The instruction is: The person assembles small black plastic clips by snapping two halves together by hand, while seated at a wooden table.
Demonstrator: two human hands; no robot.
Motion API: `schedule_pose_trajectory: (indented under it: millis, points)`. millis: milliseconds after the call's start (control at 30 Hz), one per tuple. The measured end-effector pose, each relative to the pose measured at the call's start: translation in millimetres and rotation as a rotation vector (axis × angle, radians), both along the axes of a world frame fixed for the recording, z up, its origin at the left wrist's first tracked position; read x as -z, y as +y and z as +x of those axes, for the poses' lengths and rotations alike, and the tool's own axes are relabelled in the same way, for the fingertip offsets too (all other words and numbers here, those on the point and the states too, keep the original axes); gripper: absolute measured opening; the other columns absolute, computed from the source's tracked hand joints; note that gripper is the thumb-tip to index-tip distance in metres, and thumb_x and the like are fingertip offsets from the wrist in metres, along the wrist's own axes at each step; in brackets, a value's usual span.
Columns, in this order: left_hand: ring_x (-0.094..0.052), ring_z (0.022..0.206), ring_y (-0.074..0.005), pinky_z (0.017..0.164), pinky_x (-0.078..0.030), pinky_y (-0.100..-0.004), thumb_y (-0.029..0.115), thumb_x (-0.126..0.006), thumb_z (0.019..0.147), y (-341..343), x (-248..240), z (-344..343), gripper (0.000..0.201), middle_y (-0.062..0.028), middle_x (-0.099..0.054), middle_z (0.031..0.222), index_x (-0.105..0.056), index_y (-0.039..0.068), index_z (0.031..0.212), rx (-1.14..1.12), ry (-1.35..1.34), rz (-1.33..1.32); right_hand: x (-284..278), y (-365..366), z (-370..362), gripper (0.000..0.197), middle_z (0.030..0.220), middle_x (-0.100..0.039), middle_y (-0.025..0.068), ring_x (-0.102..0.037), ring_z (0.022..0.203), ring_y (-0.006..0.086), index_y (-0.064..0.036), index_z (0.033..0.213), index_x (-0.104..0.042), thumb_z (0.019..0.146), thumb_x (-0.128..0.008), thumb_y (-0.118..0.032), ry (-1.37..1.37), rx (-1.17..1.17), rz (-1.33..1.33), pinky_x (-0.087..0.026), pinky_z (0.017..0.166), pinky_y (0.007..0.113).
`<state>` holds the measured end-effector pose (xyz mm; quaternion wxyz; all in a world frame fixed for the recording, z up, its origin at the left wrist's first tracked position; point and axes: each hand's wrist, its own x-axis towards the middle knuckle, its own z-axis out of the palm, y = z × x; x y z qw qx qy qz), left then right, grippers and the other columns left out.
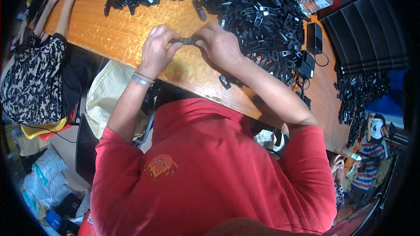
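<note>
Both hands pinch one small black clip (pixel 187 41) lying crosswise: left hand (pixel 156 51) closed on its left end, right hand (pixel 221 46) on its right. Just beyond the clip, rightward, lies the black parts heap (pixel 262 13) on the wooden table (pixel 118 35).

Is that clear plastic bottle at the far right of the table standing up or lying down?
Lying down: the bottle rests on its side on the table, white cap pointing right.
</note>
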<state>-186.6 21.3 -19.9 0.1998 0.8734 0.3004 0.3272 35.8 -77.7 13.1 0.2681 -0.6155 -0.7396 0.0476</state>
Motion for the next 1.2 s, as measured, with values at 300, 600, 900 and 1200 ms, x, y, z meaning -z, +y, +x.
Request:
schedule_pose_trajectory:
  millis: [300, 600, 900, 1200]
  points:
    - [-0.066, 0.095, -0.0351, 0.084, -0.054, -0.0433, 0.005, -0.086, 0.083, -4, -4, 0, 0.019, -0.0124, -0.067, 0.096, -0.074, 0.003, 0.098, 0.030, -0.023, 0.002, 10, 5, 7, 0.021, 0.094, -0.067, 0.0130, -0.072, 0.078, 0.0370, -0.0061, 0.096, -0.080, 0.084, -0.089, -0.021, 0.032, -0.047, 0.047, -0.059, 0.068, 0.047]
    - [-0.066, 0.090, -0.0368, 0.079, -0.054, -0.0445, 0.007, -0.085, 0.087, -3, 3, 2, 0.019, -0.0145, -0.064, 0.095, -0.075, 0.003, 0.102, 0.011, -0.034, 0.012, -1, 41, -5, 0.026, 0.101, -0.072, 0.0172, -0.075, 0.092, 0.0399, -0.0026, 0.088, -0.077, 0.088, -0.085, -0.028, -0.145, -0.147, -0.120, -0.060, 0.076, 0.051]
    - [-0.070, 0.093, -0.0276, 0.082, -0.054, -0.0368, 0.005, -0.082, 0.090, -31, -47, -127, 0.019, -0.0124, -0.069, 0.098, -0.074, -0.001, 0.106, -0.030, 0.341, -0.229, -50, -67, 20, 0.034, 0.083, -0.076, 0.0180, -0.076, 0.083, 0.0394, -0.0086, 0.092, -0.076, 0.093, -0.080, -0.043, -0.165, -0.211, -0.389, -0.061, 0.074, 0.052]
    - [-0.078, 0.106, -0.0276, 0.092, -0.062, -0.0381, 0.005, -0.073, 0.098, -9, -66, -61, 0.029, -0.0152, -0.076, 0.117, -0.074, 0.005, 0.127, -0.027, 0.148, -0.274, -33, -72, 15, 0.028, 0.101, -0.070, 0.0145, -0.074, 0.092, 0.0375, -0.0107, 0.120, -0.076, 0.092, -0.074, -0.011, 0.007, -0.054, -0.320, -0.062, 0.080, 0.047]
